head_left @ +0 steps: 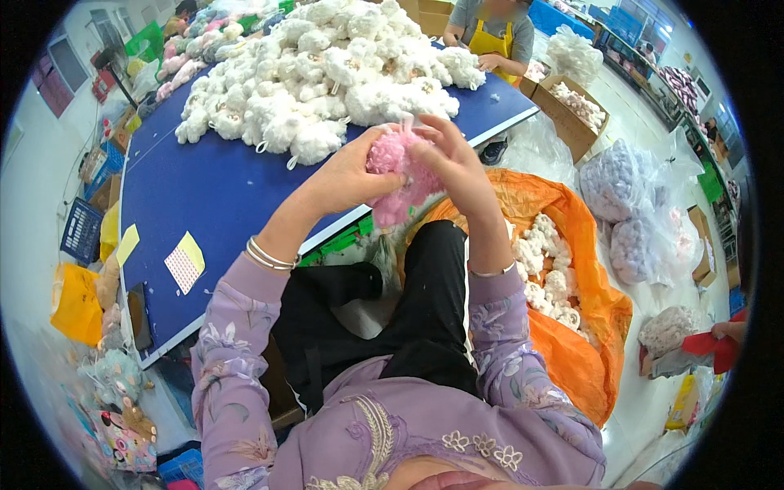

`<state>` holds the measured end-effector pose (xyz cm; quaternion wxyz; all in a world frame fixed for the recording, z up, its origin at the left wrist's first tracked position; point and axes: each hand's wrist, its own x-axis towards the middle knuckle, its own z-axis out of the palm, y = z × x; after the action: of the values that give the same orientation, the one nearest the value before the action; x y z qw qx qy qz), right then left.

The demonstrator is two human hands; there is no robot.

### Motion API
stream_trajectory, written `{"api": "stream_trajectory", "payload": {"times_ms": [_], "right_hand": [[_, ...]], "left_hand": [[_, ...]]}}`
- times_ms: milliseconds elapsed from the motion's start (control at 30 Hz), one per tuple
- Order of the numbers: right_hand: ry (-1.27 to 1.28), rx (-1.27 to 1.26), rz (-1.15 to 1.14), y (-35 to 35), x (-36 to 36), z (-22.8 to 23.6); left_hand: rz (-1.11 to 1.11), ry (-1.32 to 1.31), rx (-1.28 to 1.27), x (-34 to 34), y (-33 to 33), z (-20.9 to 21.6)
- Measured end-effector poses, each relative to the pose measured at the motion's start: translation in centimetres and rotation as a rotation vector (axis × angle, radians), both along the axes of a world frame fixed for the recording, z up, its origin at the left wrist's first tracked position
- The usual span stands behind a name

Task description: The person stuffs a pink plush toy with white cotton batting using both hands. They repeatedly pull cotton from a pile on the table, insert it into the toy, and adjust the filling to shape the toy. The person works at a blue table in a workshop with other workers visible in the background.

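Observation:
Between my two hands is a fluffy pink plush toy [400, 175], held just beyond the table's near edge and above my lap. My left hand [357, 173] is closed round its left side, the thumb pressed across the front. On the toy's upper right, the fingers of my right hand [452, 159] curl over the plush, and a small white loop stands up at the top. A big heap of white plush toys [318, 73], several with white hanging loops, lies just past my hands on the blue table [212, 196].
An orange sack [600, 351] of white plush pieces stands open to my right. Bagged lilac plush [625, 184] and a cardboard box [572, 122] sit on the floor beyond. Another person in a yellow apron [492, 41] works across the table. A sticker sheet [184, 265] lies at left.

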<state>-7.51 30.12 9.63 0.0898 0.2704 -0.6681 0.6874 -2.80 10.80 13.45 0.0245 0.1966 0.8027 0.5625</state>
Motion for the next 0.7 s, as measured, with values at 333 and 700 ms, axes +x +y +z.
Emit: {"api": "stream_trajectory", "payload": {"times_ms": [333,700], "right_hand": [[0.157,0.209,-0.299,-0.5,2.7,1.6],[0.336,0.387,-0.402,-3.0,0.4,1.6]], "left_hand": [[0.328,0.065,0.259,-0.3,2.9,-2.0],[0.486,0.458,-0.043,1.0,2.8,-3.6]]}}
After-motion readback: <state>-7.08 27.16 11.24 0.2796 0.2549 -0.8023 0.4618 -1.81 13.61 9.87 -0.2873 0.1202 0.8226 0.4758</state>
